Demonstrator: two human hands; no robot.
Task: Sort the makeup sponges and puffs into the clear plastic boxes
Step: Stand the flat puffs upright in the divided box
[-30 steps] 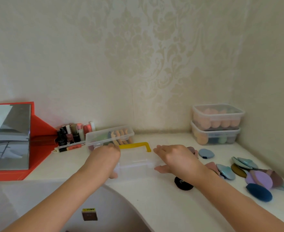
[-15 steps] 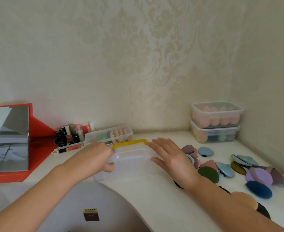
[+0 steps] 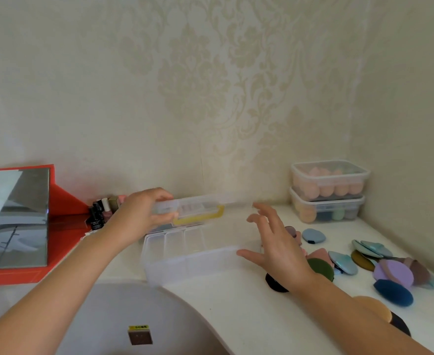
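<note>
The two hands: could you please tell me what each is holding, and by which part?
The left hand grips the clear lid at its left end, raised above the open box. The right hand, fingers spread, holds nothing.

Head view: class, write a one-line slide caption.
Left hand holds the clear lid above the divided box; right hand hovers open beside it, puffs lie nearby.

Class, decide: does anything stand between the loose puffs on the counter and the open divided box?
Nothing visible does. The left hand holds the lid raised at the far side of the divided box, leaving its top open; the puffs lie to its right.
</note>
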